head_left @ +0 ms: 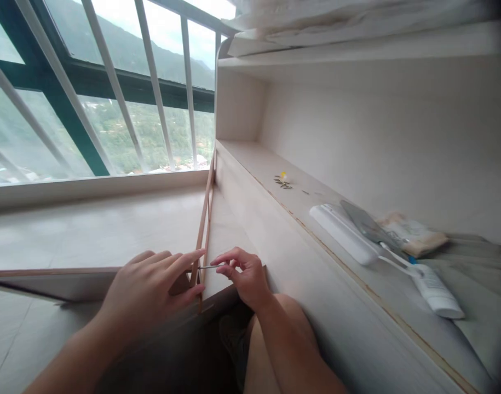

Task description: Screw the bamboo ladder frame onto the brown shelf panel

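Evidently my right hand (248, 278), just below the centre of the frame, pinches a thin metal rod (209, 266) between thumb and fingertips and holds it roughly level. Its far end points left and reaches the narrow wooden strips (201, 230) that slant up the middle of the frame; whether it sits in the wood or merely beside it, I cannot tell. My left hand (145, 282), lower and to the left, has thumb and forefinger parted about the strips, though how firmly they press does not show. I take the step in hand to be lining the rod up with the wood, which calls for steady strips and a straight wrist. Small metal pieces (283, 183) lie on the ledge (252, 156), right of centre, well apart from both hands.
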Demonstrator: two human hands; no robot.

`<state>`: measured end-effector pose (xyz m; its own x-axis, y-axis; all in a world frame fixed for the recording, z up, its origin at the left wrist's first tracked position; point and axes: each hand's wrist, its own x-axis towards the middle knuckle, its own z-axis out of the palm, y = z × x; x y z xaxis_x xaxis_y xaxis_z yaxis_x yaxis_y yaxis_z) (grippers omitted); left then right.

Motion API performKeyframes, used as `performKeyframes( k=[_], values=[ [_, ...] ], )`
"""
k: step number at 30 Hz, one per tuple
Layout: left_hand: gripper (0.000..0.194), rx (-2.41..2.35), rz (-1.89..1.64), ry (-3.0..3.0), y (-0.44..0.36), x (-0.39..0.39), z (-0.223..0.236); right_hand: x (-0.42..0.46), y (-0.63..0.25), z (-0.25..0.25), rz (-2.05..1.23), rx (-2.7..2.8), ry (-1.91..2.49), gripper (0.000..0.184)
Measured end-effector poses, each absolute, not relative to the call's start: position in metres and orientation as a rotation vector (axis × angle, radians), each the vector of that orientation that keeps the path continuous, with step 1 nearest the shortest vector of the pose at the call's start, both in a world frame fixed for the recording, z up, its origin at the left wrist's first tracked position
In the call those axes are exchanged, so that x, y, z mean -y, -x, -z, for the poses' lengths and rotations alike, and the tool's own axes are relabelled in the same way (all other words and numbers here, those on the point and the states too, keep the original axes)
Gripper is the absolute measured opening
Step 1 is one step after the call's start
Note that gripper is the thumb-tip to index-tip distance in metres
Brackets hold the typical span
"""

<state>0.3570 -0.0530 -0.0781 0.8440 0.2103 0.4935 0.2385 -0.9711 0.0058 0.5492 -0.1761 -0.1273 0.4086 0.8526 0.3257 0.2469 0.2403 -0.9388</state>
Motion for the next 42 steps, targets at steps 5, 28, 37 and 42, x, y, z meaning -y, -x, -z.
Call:
performKeyframes(
  k=[5, 28, 37, 42],
  values=[
    [0.045, 0.365, 0.797, 3.018, -0.359, 0.052, 0.071, 0.173, -0.549, 0.129, -0.582, 1.107, 1.271, 0.023],
    [0.035, 0.921, 1.21, 2.671, -0.254, 0.087, 0.063, 0.176, -0.549, 0.143, -0.604, 1.119, 1.281, 0.034],
    [0.041, 1.868, 0.961, 2.608, -0.124, 0.147, 0.126, 0.177, -0.549, 0.146, -0.613, 1.128, 1.285, 0.043],
    [0.046, 2.203, 0.979, 2.474, -0.106, 0.175, 0.136, 0.176, -0.548, 0.147, -0.596, 1.153, 1.275, 0.043]
  ],
)
